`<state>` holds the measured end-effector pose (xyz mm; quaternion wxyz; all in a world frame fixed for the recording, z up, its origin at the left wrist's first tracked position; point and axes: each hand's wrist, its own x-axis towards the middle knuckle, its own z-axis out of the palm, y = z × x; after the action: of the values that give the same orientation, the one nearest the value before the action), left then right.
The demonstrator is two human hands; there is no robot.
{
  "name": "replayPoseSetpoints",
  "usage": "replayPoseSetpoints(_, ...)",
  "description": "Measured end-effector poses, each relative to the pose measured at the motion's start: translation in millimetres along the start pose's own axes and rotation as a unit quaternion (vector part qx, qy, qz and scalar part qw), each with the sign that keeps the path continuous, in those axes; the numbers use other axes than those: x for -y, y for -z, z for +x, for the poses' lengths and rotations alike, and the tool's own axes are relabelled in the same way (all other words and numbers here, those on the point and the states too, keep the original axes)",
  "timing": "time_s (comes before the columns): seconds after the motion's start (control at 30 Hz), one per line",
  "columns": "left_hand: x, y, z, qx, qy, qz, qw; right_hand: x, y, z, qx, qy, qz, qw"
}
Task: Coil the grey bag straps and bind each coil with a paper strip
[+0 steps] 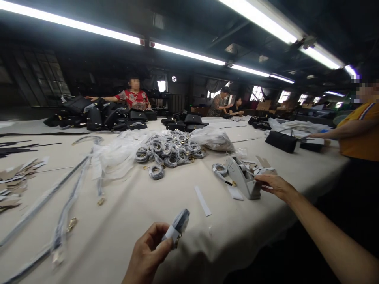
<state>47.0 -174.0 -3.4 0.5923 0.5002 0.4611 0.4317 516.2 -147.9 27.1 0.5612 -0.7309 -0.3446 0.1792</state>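
Strap coil (180,223): where is it, and who has it?

It's in the left hand (146,252), low in the view and to the near left of the tape dispenser (241,177). The fingers and thumb are curled closed around it, with a white paper band (171,233) around the coil and a small metal clasp (177,241) poking out underneath.

And the right hand (275,186)?

Open and holding nothing I can see, fingers stretched out, the fingertips just beside the dispenser's near side.

What's around the dispenser?

Right by it, a small coil with a gold clasp (221,171) and scraps of white paper (263,170) lie on the cream-covered table (142,209). A white paper strip (203,201) sits to its left, nearer the left hand.

Any containers?

Two clear plastic bags, both left of the dispenser and farther off. One is crumpled (112,157) beside a heap of coiled straps (167,152). The other, fuller one (211,139) sits just behind that heap, but I can't tell what's inside it.

And farther out?

Well beyond the dispenser, black handbags (100,116) are piled on the table, with a person in a red patterned top (133,98) reaching over them. To its right, a person in an orange shirt (359,132) stands at the table's edge.
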Motion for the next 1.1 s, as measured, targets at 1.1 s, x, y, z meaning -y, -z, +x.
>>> replayPoseSetpoints(1.1,7.5,12.9,-31.2,-0.093,-0.136,0.067,0.984,71.0,-181.3,-258.3,0.432,0.052,0.006,0.9)
